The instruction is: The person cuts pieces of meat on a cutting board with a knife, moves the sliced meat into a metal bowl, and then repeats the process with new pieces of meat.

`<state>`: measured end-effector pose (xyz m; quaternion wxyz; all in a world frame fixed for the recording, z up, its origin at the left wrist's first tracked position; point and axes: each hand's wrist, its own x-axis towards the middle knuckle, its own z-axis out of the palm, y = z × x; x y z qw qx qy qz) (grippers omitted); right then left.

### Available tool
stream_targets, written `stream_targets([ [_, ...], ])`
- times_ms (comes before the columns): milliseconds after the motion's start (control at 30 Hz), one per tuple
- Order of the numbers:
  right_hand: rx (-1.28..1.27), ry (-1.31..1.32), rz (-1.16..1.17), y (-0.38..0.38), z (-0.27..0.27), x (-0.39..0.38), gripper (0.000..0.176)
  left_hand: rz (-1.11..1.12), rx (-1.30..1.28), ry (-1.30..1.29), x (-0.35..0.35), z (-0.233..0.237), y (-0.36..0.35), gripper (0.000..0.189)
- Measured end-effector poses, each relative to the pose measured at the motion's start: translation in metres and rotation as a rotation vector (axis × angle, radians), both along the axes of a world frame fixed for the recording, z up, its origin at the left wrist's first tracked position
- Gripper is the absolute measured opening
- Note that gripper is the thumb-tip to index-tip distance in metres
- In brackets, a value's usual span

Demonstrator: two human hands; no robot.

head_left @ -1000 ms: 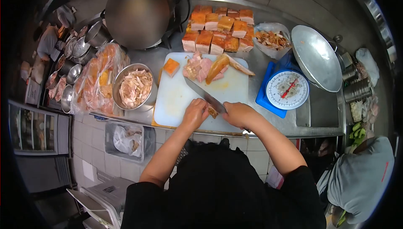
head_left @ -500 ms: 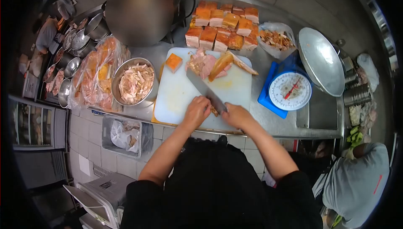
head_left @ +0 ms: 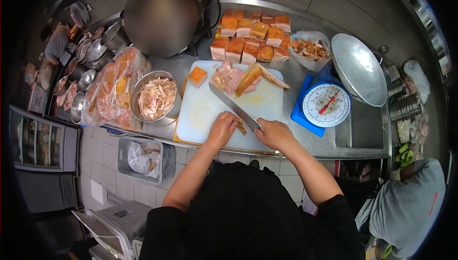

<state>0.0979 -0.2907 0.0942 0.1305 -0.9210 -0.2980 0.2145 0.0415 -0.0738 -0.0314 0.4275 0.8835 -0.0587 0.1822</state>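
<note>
My right hand (head_left: 275,134) is wrapped round the handle of a large knife (head_left: 234,107), whose blade points up and left over the white cutting board (head_left: 195,112). My left hand (head_left: 222,129) rests on the board with its fingers curled at a strip of brown meat (head_left: 241,125) beside the blade. Its fingertips are partly hidden. Farther back on the board lie pale pink meat (head_left: 227,77), a yellowish-brown piece of skin (head_left: 248,80) and a square block of roast pork (head_left: 197,76).
Roast pork blocks (head_left: 234,49) stand behind the board. A metal bowl of sliced meat (head_left: 156,98) and bagged meat (head_left: 112,86) are left. Right are a blue scale (head_left: 310,112), a metal pan (head_left: 358,69) and a bag of scraps (head_left: 310,50). A person in grey (head_left: 410,207) is lower right.
The knife's handle end and my right hand have shifted slightly right and down. More of the brown meat strip shows between my hands. The view has shifted a little.
</note>
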Motion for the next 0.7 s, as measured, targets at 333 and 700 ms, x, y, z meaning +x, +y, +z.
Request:
stream_targets([
  [333,-0.068,-0.003,0.084,0.025,-0.034,0.019,0.034,0.032,0.086,-0.007,0.004,-0.004,-0.005,0.014],
  [700,-0.048,0.144,0.077,0.031,-0.025,0.035,0.036,0.043,0.072,-0.015,-0.001,-0.003,-0.006,0.013],
])
